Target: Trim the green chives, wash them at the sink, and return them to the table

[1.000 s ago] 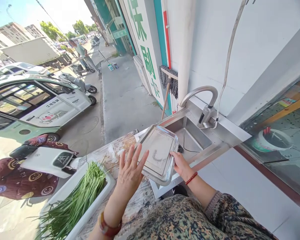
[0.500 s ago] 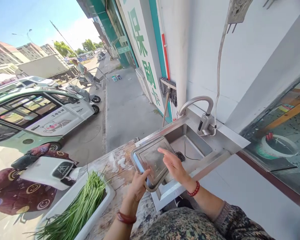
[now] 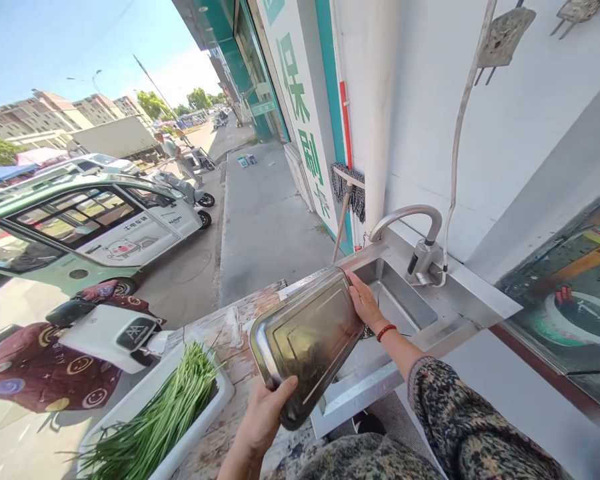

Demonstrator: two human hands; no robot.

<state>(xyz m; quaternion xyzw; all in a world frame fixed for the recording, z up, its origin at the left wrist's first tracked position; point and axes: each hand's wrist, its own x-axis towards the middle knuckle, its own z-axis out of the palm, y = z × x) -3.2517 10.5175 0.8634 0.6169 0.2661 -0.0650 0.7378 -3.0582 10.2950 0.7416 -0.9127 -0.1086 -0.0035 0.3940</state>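
A rectangular stainless steel tray [image 3: 310, 340] with rounded corners is tilted up in front of me, over the edge between the worn tabletop and the sink. My left hand [image 3: 267, 407] grips its near left corner, thumb on the visible face and fingers hidden underneath. At the far right edge my right hand [image 3: 364, 299] holds the tray, with some fingertips out of sight behind the rim. Behind it the steel sink [image 3: 405, 300] is partly covered. A curved faucet [image 3: 415, 227] stands at the sink's back corner.
Left of the tray, a white basin [image 3: 223, 393] of long green chives [image 3: 165, 407] stands on the weathered wooden table [image 3: 235, 357]. A mop [image 3: 347, 190] leans by the wall pipe. A scooter [image 3: 105, 333] and a small green-white vehicle [image 3: 105, 227] are parked beyond.
My right hand has gone from hovering open over the tray to gripping its far right edge. The tray has tilted up and come nearer. The view has shifted slightly left.
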